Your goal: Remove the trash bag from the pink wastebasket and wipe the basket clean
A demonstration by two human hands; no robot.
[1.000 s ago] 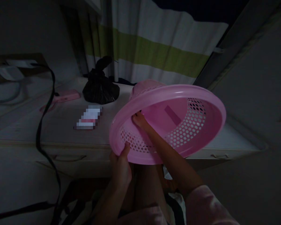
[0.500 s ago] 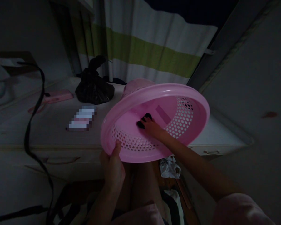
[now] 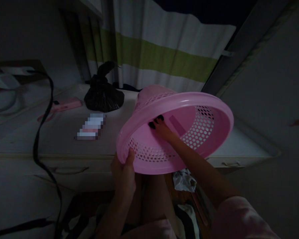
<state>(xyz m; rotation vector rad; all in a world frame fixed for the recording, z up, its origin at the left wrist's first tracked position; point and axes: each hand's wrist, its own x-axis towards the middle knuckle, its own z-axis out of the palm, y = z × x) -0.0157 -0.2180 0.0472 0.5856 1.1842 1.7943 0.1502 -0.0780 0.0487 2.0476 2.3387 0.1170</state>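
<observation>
dim desk [image 3: 57, 139], left hand [image 3: 124, 179] gripping pink basket [image 3: 206, 149]

Single cam, on wearer's head, looks fwd & down from just above the lap. Pink basket [image 3: 174, 132] fills ctr, close up, its open mouth facing cam; tabletop [image 3: 62, 132] seen w/ edge below basket, curtain [image 3: 164, 59] behind/above it, farther off. No 2nd view, so nothing shared.

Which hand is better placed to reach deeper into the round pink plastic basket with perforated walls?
Probably the right hand: it is inside the basket, with a small black item at its fingers, while the left hand's grip is on the rim.
</observation>
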